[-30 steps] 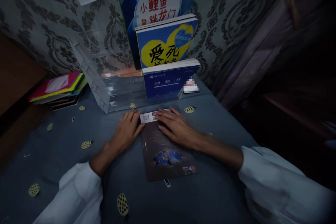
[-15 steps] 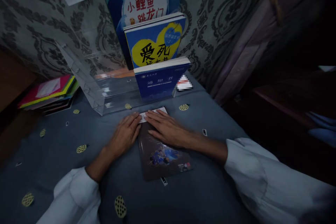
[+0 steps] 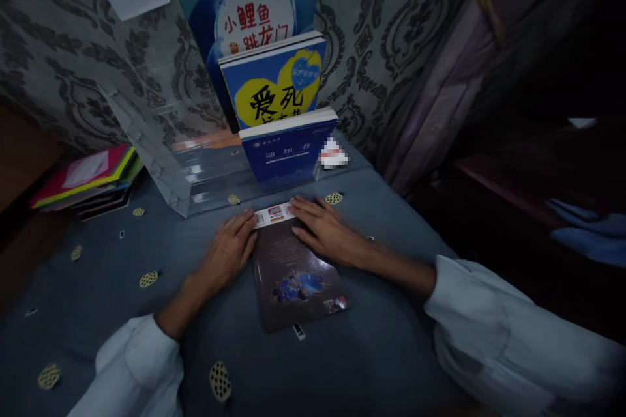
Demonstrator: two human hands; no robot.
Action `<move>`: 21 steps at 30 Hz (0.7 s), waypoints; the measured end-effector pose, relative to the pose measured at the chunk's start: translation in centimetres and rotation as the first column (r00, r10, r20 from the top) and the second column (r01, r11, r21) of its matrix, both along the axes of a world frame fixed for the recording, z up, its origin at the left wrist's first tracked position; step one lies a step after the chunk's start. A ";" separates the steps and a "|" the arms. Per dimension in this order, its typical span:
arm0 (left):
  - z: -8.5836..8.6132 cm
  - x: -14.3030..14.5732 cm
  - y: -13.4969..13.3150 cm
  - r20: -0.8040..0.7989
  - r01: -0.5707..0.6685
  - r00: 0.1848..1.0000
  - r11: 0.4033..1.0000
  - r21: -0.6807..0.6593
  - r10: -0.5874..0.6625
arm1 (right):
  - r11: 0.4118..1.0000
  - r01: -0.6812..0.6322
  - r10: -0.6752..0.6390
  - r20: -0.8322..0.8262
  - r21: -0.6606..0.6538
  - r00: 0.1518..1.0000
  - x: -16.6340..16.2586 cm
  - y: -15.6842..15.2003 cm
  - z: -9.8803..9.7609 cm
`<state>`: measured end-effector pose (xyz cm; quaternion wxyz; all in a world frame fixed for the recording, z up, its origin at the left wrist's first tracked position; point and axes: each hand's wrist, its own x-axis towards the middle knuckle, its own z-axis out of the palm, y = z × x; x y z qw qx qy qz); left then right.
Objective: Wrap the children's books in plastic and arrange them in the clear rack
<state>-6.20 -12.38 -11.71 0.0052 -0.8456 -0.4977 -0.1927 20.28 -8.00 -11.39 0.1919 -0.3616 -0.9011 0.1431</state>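
A thin dark book point(image 3: 281, 260) lies flat on the blue-grey cloth, with a white printed band along its far edge and a blue picture lower on its cover. My left hand point(image 3: 229, 249) rests at the book's far left corner, fingertips touching the edge. Across the far right part of the book lies my right hand point(image 3: 328, 229), palm down with its fingers stretched out. Neither hand is gripped around anything. Just beyond the book stands a clear acrylic rack point(image 3: 183, 199) with several upright books, a dark blue one point(image 3: 291, 156) in front.
Behind the dark blue book are a blue and yellow book point(image 3: 274, 91) and a tall teal book point(image 3: 200, 3). Colourful folders point(image 3: 85, 172) are stacked at the left. A patterned wall covering stands behind, a curtain point(image 3: 435, 104) hangs to the right, and the cloth's edge drops off there.
My right hand has slid right along the book's far edge, uncovering more of the white band. My left hand stays at the left corner. The view has shifted slightly.
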 end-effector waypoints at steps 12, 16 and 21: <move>1.5 2.7 1.3 -0.159 0.102 0.980 0.986 -0.130 -0.123 | 0.966 -0.084 -0.027 -0.421 -0.243 0.907 2.0 3.0 -0.7; 1.8 4.3 2.4 -0.140 0.195 0.965 0.964 -0.183 -0.222 | 0.965 -0.081 -0.044 -0.456 -0.250 0.889 1.9 2.8 -0.6; 2.2 6.1 2.5 -0.169 0.255 0.942 0.945 -0.206 -0.291 | 0.968 -0.089 -0.028 -0.457 -0.234 0.889 1.8 2.8 -0.8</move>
